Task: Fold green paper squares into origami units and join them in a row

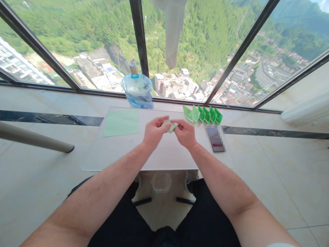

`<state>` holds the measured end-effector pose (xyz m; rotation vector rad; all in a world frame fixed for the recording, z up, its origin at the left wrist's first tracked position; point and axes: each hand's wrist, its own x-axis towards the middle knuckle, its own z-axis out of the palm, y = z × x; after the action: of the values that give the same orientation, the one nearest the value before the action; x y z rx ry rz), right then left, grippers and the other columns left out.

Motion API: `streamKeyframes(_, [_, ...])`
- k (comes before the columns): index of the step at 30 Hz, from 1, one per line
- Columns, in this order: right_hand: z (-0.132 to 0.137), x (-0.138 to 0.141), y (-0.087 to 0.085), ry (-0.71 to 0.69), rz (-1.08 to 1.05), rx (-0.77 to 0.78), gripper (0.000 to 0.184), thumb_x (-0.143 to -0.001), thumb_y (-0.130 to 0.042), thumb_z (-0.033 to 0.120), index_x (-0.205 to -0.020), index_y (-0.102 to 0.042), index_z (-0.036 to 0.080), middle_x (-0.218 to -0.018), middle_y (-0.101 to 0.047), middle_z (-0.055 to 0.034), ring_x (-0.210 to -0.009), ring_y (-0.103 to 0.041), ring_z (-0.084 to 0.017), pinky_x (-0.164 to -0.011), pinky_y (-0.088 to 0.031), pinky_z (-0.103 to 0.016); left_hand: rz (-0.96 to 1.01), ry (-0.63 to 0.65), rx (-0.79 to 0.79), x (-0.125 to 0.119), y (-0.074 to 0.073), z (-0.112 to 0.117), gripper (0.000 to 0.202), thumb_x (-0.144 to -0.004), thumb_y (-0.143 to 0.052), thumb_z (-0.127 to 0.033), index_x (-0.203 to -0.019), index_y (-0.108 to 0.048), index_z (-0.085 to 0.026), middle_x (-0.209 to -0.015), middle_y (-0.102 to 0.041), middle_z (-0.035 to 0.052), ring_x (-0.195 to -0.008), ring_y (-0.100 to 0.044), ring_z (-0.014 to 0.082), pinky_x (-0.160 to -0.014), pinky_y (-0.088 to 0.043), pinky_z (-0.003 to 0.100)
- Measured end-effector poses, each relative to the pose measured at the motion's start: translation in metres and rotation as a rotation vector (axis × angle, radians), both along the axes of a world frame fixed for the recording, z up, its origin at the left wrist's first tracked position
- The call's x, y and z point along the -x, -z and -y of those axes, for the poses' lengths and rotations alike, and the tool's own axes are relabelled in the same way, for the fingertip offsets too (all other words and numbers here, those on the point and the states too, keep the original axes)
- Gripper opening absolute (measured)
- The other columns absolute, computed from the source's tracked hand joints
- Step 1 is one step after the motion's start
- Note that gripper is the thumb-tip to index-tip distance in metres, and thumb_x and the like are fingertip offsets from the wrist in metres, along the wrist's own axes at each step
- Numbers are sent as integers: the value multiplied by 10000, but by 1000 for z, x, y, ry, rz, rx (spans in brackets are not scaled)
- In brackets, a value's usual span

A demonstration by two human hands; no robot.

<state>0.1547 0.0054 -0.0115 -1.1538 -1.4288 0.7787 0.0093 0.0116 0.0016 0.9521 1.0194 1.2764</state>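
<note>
Fingers (161, 118) of our left hand (153, 131) and right hand (186, 131) pinch the folded green paper (172, 127); uneven pulling, we judge, could tear it.

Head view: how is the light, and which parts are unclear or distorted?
Head view: bright daylight, hazy upper-right hills; head view: window frames fan outward, perhaps lens distortion; head view: smartphone partly pixelated, creases in the folded pale green paper hard to see.
</note>
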Motion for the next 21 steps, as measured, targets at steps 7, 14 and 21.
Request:
streamKeyframes(7, [-2, 1, -7, -78, -205, 129, 378, -723, -721, 332, -1081, -677, 219, -928, -723, -21, -746, -654, -148, -685, -561, -303, -60, 0, -147, 0, 2, -4, 687, -615, -860, -315, -1246, -634, -163, -1048, -755, 84, -786, -690, 160, -725, -556, 296])
streamKeyframes(14, [-6, 1, -6, -83, -183, 231, 338, -728, -766, 439, -966, -728, 202, -870, -731, -31, -777, -648, -162, -675, -547, -294, -233, -5, -167, -2, 1, 0, 594, -662, -834, -408, -1175, -657, -166, -902, -741, 47, -724, -684, 158, -671, -551, 275])
streamKeyframes(21, [-7, 0, -7, -49, -268, 237, 240, -688, -787, 390, -776, -683, 192, -700, -666, 13, -660, -602, -136, -652, -520, -287, -289, 21, -143, -3, 7, 0, 400, -653, -809, -378, -969, -677, -171, -788, -726, 21, -697, -668, 158, -652, -527, 272])
